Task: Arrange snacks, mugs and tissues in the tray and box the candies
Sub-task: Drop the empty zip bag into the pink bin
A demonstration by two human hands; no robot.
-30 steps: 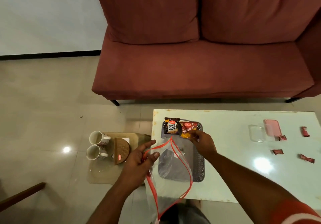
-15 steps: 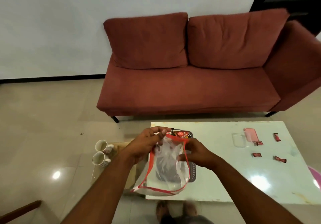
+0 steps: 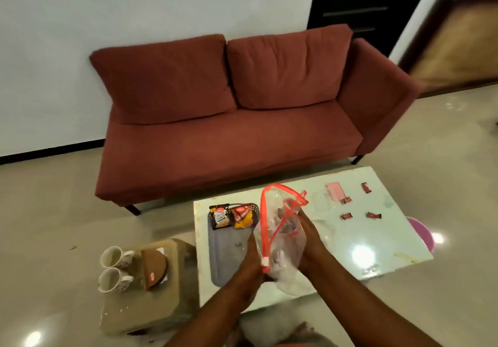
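Observation:
A clear plastic bag with a red zip edge (image 3: 283, 239) is pressed between my left hand (image 3: 250, 257) and my right hand (image 3: 310, 241) above the white table (image 3: 377, 239). The grey tray (image 3: 229, 260) lies on the table's left part with two snack packets, a dark one (image 3: 220, 216) and a red-yellow one (image 3: 242, 215), at its far end. Several red wrapped candies (image 3: 346, 216) lie on the table's right part beside a pink-lidded clear box (image 3: 334, 191). Two white mugs (image 3: 114, 268) and a brown tissue holder (image 3: 155, 268) stand on a low stool at the left.
A red sofa (image 3: 229, 120) stands behind the table against a white wall. The low beige stool (image 3: 140, 303) is close to the table's left edge. A pink round object (image 3: 421, 235) shows past the table's right edge. A dark doorway (image 3: 363, 1) is at the back right.
The camera has tilted up and shifted. The bag has moved right of the tray and is now squeezed flat between both hands, its zip edge turned upright.

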